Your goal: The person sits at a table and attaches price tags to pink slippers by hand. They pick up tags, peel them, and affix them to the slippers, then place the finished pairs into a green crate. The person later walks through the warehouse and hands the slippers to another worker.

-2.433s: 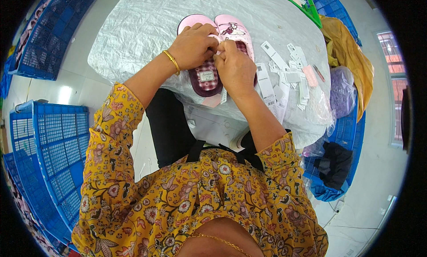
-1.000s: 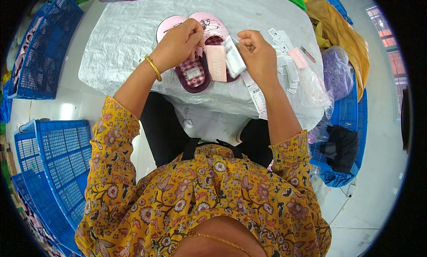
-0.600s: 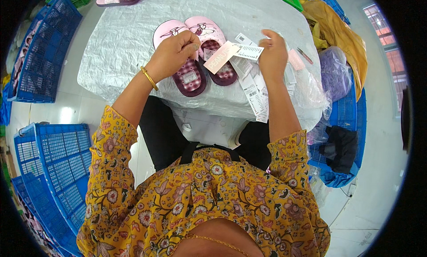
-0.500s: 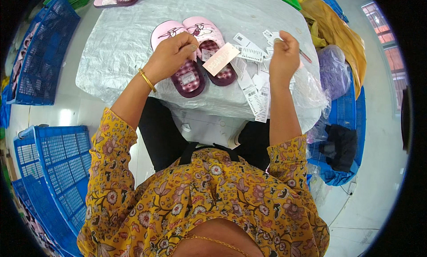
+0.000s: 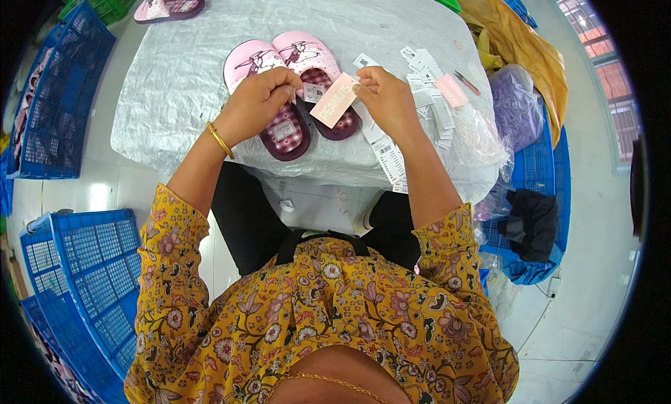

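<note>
A pair of pink slippers with dark plaid insoles lies on the covered table, toes pointing away from me. Over the left slipper, my left hand is closed in a pinch; what its fingertips hold is too small to make out. A pink hang tag hovers above the right slipper, its upper right corner pinched by my right hand. Beside it a small white tag shows by the slipper's opening. White printed tags lie partly under my right hand and forearm.
More paper tags, another pink tag and a slim reddish tool lie at the table's right. Other slippers sit at the far left. Blue crates stand left; a purple bag and yellow cloth are right.
My right hand has moved left from above the loose tags and taken hold of the pink hang tag's corner. My left hand stays pinched over the left slipper. The view has shifted slightly.
</note>
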`<move>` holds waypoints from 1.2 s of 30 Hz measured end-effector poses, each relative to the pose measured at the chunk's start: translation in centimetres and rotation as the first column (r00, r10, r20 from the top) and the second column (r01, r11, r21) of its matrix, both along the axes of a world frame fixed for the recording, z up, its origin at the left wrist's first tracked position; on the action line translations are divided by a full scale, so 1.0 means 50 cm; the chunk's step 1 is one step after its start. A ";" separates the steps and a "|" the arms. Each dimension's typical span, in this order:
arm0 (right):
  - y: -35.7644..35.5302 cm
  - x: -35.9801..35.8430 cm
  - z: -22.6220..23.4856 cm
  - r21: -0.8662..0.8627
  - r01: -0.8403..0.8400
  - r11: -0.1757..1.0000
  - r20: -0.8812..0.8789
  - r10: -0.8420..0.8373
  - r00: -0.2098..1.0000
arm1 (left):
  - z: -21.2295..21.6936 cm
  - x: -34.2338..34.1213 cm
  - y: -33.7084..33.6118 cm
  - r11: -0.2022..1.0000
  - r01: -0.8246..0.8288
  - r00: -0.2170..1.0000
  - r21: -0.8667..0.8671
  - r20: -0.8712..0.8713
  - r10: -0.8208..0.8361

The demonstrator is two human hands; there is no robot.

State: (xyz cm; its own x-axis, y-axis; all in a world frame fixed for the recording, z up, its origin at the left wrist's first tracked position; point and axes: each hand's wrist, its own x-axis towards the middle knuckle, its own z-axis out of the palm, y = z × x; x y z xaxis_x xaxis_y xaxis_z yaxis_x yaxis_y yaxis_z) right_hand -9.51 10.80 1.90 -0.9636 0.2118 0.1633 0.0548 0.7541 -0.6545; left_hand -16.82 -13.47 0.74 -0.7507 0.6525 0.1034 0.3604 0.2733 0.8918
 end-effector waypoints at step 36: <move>-0.086 0.028 0.005 -0.391 -0.183 0.902 -0.167 0.126 0.978 | -0.029 0.031 0.052 0.878 0.073 0.934 0.472 0.278 -0.226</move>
State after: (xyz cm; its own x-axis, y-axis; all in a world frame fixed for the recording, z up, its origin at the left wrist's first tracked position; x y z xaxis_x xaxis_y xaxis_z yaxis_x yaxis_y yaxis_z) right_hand -8.12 6.49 2.17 -0.9644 0.1369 0.2263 -0.1513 0.4165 -0.8964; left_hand -15.29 -10.85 -0.74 -0.6897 0.6997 0.1863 0.0435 -0.2168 0.9752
